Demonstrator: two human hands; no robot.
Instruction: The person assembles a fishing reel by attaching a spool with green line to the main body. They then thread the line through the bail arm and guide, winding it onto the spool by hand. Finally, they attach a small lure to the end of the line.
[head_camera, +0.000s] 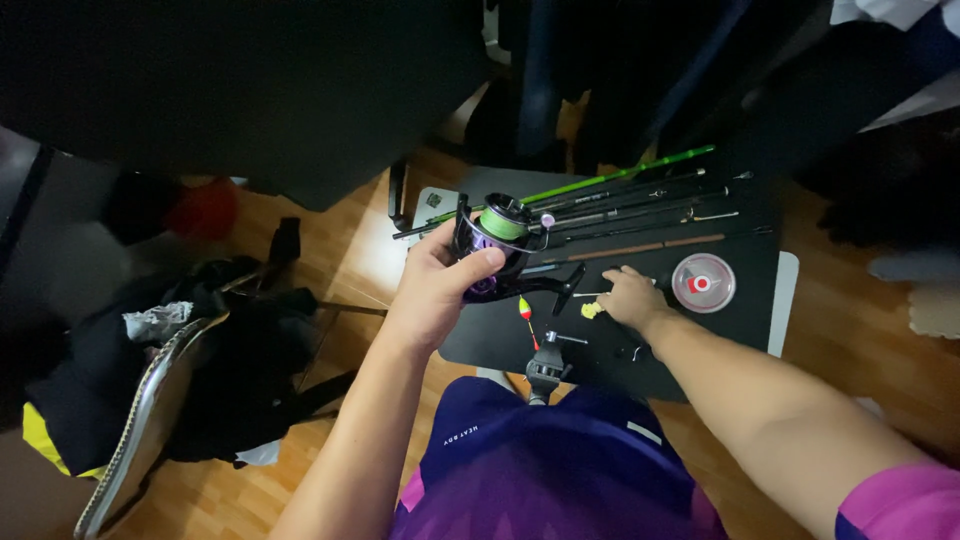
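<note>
My left hand (437, 290) grips a black and purple spinning reel (497, 245) with green line on its spool, held just above the left side of a small black table (735, 325). My right hand (632, 296) rests on the table top, its fingers closed around a small yellow soft lure (592, 310). A red and yellow float (526, 314) lies between the two hands. Beyond the reel, several rod sections lie across the table, one bright green (620, 174), the others dark (640, 212).
A round clear line spool with a red centre (703, 282) sits to the right of my right hand. A small black clamp piece (547, 364) stands at the table's near edge. A dark bag and clothes (200, 350) lie on the wooden floor at left.
</note>
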